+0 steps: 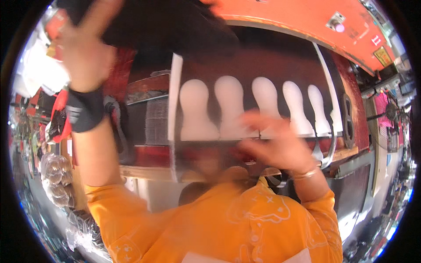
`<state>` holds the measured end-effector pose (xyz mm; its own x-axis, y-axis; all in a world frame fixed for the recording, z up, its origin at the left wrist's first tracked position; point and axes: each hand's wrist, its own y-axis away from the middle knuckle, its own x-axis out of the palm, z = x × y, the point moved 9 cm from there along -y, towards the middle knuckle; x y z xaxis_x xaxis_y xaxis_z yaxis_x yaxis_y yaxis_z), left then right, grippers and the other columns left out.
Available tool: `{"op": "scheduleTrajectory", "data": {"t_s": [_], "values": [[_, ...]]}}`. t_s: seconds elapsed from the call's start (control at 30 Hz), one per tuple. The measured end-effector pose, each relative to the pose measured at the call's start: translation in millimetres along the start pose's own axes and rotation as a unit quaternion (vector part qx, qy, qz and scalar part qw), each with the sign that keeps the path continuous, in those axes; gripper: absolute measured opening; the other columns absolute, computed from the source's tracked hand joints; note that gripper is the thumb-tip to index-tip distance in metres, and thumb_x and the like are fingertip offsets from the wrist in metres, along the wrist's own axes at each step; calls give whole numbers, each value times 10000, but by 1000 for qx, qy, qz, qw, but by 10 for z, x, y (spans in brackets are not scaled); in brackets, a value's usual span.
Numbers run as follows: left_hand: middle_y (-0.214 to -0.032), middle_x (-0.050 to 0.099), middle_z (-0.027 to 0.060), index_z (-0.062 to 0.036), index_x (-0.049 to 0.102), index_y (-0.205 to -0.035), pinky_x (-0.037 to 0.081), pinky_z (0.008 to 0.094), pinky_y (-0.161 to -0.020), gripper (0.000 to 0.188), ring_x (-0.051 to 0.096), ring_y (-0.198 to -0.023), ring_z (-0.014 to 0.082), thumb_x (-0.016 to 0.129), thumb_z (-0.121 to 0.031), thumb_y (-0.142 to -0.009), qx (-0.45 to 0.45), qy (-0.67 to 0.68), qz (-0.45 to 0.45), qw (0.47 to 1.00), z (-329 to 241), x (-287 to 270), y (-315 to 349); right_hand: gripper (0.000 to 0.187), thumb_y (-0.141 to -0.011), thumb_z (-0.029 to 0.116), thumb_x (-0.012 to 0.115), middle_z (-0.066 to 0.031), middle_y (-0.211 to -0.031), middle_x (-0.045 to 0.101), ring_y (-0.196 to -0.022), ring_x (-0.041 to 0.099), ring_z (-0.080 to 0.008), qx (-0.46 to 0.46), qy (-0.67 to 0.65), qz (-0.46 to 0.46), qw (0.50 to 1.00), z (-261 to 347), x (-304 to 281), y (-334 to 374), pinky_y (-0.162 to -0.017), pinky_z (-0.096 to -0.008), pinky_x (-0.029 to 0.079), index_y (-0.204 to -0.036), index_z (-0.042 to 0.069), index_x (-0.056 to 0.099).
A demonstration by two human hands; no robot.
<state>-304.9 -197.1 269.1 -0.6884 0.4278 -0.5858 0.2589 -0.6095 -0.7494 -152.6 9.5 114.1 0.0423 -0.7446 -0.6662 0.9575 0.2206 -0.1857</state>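
In front of me, several white insole-shaped pieces (194, 109) lie in a row on a dark red board, rounded ends pointing away. Over the near part of this row is my right hand (276, 142), blurred, its thumb and fingers apart and nothing visible in them. My left hand (87, 55), a black band (85, 109) round its wrist, is raised at the upper left beside a large black piece (175, 26). One finger of it stretches along that black piece; the rest are smeared, and whether they touch it I cannot make out.
White strips (174, 96) flank the row on both sides. Dark shoe-sole shapes (348, 120) lie at the board's sides. An orange machine beam (298, 22) crosses the far side. Plastic-wrapped bundles (57, 175) stand at the left, a fan (392, 109) at the right.
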Motion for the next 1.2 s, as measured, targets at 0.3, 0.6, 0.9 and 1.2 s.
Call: {"op": "scheduleTrajectory", "data": {"t_s": [0.3, 0.6, 0.9, 1.2], "values": [[-1030, 656, 113, -15, 622, -1043, 487, 326, -855, 264, 610, -964, 158, 690, -37, -789, -197, 703, 0, 684, -1375, 910, 491, 324, -684, 2, 781, -67, -819, 656, -790, 614, -127, 123, -5, -85, 989, -552, -375, -38, -720, -274, 501, -962, -32, 618], [-1110, 629, 111, -66, 559, -1208, 500, 348, -877, 500, 623, -992, 227, 685, 0, -729, -220, 626, 162, 730, -1336, 1362, 975, 340, -696, -45, 713, -148, -933, 677, -890, 651, -178, 94, 134, -40, 986, -851, -559, 90, -798, -317, 511, -1028, -26, 640], [-822, 635, 140, -91, 580, -931, 470, 462, -697, 265, 607, -829, 357, 689, -189, -710, -69, 407, 302, 859, -1497, 1499, 639, 310, -717, -24, 725, -75, -925, 658, -830, 618, -138, 83, -15, -196, 977, -1205, -509, 119, -753, -268, 494, -1011, 6, 630], [-773, 657, 121, -163, 661, -909, 484, 457, -617, 187, 636, -747, 341, 652, -171, -722, -41, 404, 364, 839, -1697, 1507, 677, 259, -657, 69, 803, -109, -805, 625, -722, 609, -276, -1, 125, -132, 983, -816, -214, -14, -629, -341, 490, -861, 22, 651]]}}
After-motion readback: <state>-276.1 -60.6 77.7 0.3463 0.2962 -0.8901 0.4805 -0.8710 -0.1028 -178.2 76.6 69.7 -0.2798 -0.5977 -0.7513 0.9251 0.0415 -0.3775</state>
